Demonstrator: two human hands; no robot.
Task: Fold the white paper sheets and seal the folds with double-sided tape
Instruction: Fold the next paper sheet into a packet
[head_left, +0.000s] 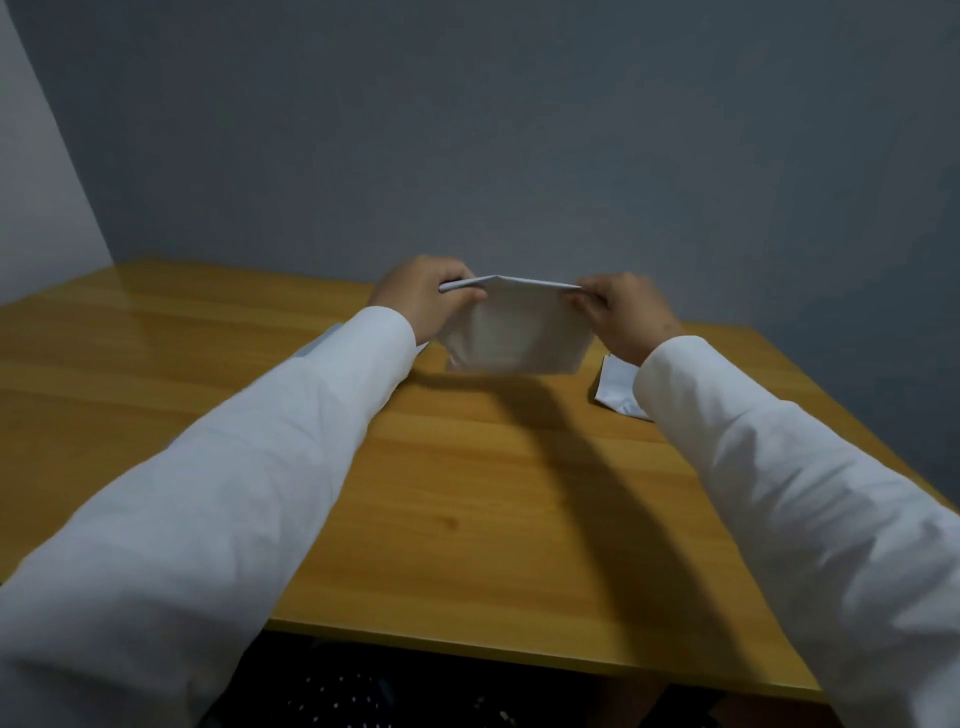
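Wooden worktop (467, 467) w/ grey wall behind. Left hand (421, 299) & right hand (628, 317) each pinch the top edge of a folded white paper sheet (514, 332), held up. Second folded piece (618, 387) lies near right sleeve; no tape visible, so sealing prob. still left.

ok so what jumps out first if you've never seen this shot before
Two white-sleeved arms reach to mid-table, where the left hand and right hand pinch the top corners of a folded white paper sheet, held up off the wooden table. Another white paper piece lies flat by the right wrist, partly hidden by the sleeve.
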